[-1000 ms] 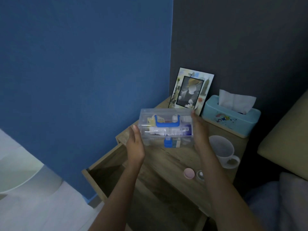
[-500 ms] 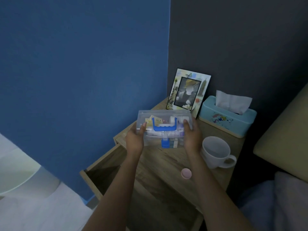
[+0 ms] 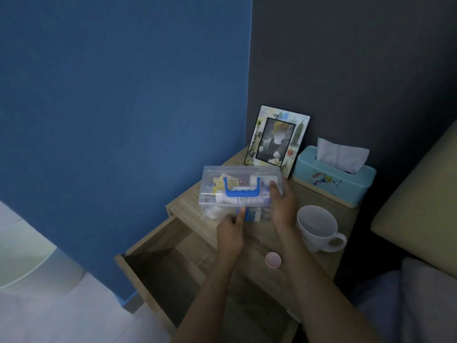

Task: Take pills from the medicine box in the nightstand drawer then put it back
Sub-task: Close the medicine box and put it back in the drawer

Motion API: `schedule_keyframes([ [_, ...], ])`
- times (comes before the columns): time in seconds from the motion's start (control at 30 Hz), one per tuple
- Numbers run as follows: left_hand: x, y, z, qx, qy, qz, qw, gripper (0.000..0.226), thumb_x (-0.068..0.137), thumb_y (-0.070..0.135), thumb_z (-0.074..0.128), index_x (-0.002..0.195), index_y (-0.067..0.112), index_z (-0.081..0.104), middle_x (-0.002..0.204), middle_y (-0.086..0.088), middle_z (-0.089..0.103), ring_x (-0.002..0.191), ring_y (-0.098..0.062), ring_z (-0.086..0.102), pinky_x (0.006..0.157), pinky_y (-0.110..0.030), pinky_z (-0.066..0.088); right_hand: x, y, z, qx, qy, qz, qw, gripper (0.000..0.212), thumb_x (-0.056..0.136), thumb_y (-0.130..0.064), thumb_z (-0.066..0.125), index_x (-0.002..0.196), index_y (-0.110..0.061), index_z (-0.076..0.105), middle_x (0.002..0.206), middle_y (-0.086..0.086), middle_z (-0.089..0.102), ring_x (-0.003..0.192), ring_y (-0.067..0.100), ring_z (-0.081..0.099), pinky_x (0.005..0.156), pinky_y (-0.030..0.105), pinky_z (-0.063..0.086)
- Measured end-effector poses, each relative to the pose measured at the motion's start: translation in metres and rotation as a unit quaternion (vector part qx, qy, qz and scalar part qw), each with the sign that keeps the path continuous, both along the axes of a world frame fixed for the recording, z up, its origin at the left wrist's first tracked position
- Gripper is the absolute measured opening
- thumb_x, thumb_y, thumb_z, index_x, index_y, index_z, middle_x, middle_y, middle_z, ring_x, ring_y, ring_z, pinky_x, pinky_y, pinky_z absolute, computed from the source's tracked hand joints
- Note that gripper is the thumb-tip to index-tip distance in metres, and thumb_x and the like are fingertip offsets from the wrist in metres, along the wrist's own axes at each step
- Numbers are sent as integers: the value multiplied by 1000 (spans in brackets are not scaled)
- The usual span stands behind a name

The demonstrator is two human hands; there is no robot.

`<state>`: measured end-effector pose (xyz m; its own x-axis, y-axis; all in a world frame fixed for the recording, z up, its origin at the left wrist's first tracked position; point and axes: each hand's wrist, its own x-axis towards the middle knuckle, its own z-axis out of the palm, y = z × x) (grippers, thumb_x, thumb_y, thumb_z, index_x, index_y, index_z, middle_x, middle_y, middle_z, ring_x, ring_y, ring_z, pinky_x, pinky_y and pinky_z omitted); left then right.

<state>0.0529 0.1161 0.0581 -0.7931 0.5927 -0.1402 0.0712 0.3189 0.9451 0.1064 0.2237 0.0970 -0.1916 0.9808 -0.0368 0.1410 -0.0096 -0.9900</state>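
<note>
The clear plastic medicine box (image 3: pixel 237 177) with a blue handle rests on the wooden nightstand top (image 3: pixel 279 238), holding several packets and bottles. My right hand (image 3: pixel 282 204) grips the box's right end, thumb on the lid. At the front of the box, my left hand (image 3: pixel 231 231) has its fingers on the blue latch (image 3: pixel 241 214). Below and to the left, the nightstand drawer (image 3: pixel 158 266) stands pulled out, and its inside looks dark and bare.
A white mug (image 3: pixel 317 227) stands right of the box, a small pink cap (image 3: pixel 273 260) in front of it. A photo frame (image 3: pixel 277 138) and a light blue tissue box (image 3: pixel 333 180) stand at the back. Bed and pillow lie at right.
The box came down from mid-air onto the nightstand top. My left hand left the box's left end and moved to the blue latch at the front.
</note>
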Motion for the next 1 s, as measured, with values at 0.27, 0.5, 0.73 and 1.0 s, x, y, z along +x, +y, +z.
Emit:
schedule_keyframes([
  [0.27, 0, 1, 5, 6, 75, 34, 997, 51, 88, 53, 51, 67, 9, 65, 61, -5, 65, 58, -15, 60, 58, -27, 47, 1, -1, 0, 2, 17, 6, 1000, 47, 96, -26, 53, 142, -15, 49, 135, 12, 61, 122, 29, 60, 103, 47, 48],
  [0.5, -10, 9, 8, 35, 75, 17, 996, 37, 90, 44, 55, 64, 17, 63, 60, 4, 60, 62, -13, 58, 58, -23, 41, 1, 0, -2, 9, 20, -3, 1000, 44, 96, -25, 54, 138, -14, 54, 124, 16, 68, 109, 33, 66, 95, 50, 52],
  [0.73, -14, 8, -1, 57, 8, -42, 997, 45, 93, 42, 50, 65, 9, 61, 62, -2, 61, 59, -10, 54, 60, -18, 43, 1, 0, -4, 14, 30, 7, 999, 42, 97, -24, 52, 138, -14, 53, 126, 14, 67, 112, 31, 66, 96, 48, 52],
  [1.0, -23, 6, 0, 99, -104, -89, 986, 42, 95, 39, 49, 83, 4, 67, 72, -6, 62, 66, -11, 56, 62, -14, 48, 2, 1, -6, 29, 21, 10, 999, 40, 98, -23, 49, 137, -13, 53, 123, 17, 67, 109, 34, 66, 94, 47, 53],
])
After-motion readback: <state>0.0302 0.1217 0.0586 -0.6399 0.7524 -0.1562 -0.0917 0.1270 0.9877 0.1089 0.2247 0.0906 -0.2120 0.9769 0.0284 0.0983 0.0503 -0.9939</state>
